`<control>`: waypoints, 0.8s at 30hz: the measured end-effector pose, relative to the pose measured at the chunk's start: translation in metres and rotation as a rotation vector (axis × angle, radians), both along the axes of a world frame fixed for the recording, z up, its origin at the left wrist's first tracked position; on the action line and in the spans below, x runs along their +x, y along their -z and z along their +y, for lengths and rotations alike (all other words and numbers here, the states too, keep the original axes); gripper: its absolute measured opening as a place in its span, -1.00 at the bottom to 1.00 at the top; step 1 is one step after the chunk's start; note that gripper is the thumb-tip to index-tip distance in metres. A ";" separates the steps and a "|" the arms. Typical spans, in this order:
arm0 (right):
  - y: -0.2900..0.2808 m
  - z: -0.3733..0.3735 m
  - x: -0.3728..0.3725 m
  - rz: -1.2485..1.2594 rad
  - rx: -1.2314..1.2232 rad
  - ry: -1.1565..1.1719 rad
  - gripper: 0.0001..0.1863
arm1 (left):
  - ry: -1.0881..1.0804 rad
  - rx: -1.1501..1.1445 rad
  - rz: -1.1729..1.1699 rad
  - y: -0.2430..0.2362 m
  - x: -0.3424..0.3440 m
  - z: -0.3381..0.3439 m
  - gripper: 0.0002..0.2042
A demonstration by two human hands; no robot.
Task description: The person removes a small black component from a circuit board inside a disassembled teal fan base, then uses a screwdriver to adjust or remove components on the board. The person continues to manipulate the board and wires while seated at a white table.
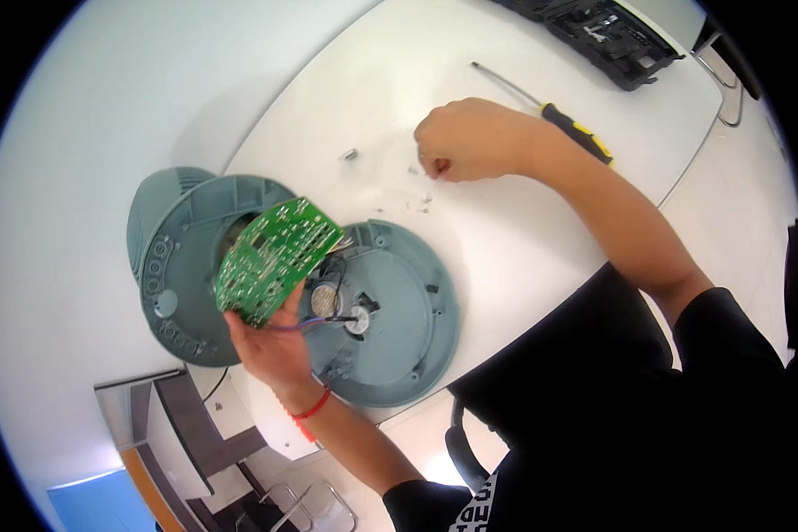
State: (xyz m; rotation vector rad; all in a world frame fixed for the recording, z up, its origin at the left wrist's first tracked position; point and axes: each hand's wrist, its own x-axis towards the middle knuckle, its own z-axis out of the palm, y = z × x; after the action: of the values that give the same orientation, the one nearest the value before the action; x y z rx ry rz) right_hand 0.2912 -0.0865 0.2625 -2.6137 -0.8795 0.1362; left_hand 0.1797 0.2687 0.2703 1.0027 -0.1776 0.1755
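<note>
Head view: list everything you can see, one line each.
Circuit board: one, green, held up in the left hand over the grey shells.
Shell halves: two, grey-green, round, at the table's near-left edge.
Wires: a few, dark, from board into the shell.
Screwdriver: one, black and yellow handle, behind the right hand.
Small loose parts: several, on the table near the right hand.
Tool case: one, black, open, far corner.
Table: one, white.
Left hand: holds the board; red wristband.
Right hand: fingers pinched on the tabletop.
</note>
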 end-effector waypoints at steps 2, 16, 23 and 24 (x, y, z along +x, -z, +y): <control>-0.002 0.004 0.000 -0.018 -0.021 -0.003 -0.89 | 0.042 -0.030 -0.021 -0.001 0.000 0.001 -0.46; 0.006 0.005 -0.003 -0.104 0.043 -0.005 -0.93 | 0.037 0.012 -0.013 -0.014 -0.003 -0.012 -0.46; -0.004 0.011 -0.009 -0.095 -0.069 0.030 -0.94 | -0.010 -0.034 0.036 -0.017 -0.005 -0.016 -0.44; -0.005 0.012 -0.011 -0.100 -0.091 0.035 -0.94 | -0.008 -0.046 0.040 -0.017 -0.005 -0.016 -0.45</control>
State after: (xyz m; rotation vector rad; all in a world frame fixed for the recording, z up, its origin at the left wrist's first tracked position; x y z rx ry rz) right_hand 0.2806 -0.0748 0.2671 -2.7391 -0.8797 0.0372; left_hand 0.1747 0.2527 0.2874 0.9603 -0.1330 0.1658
